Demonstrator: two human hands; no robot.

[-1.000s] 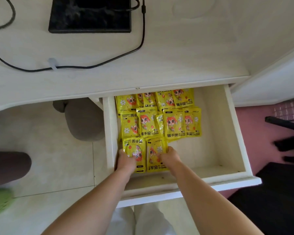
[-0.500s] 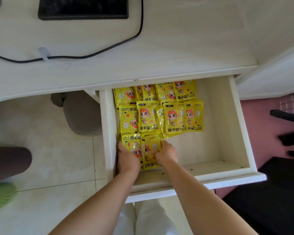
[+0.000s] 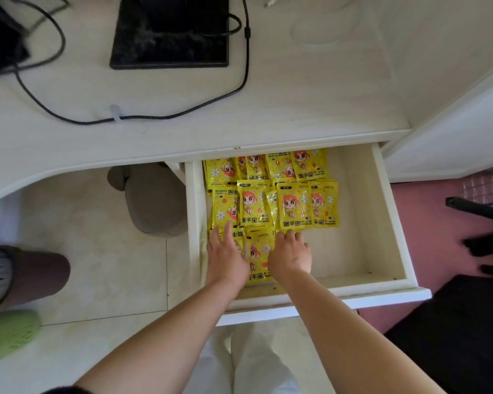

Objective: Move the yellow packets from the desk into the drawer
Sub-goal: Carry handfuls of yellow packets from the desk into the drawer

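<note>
Left of the drawer point(image 3: 339, 301), under the tabletop point(image 3: 296, 109), a grey stool point(image 3: 154, 200) stands on the tiled floor. Inside the drawer, the yellow packets point(image 3: 293, 206) lie in overlapping rows against its left wall and back. The left hand point(image 3: 225, 257) rests on the front row beside that left wall, its grip open, fingers straight and flat. Just right of it, the right hand point(image 3: 291, 255) lies palm down on the same row, grip open too, fingertips touching the middle row's near edge. Behind the drawer, a black cable point(image 3: 154, 117) loops across the tabletop.
</note>
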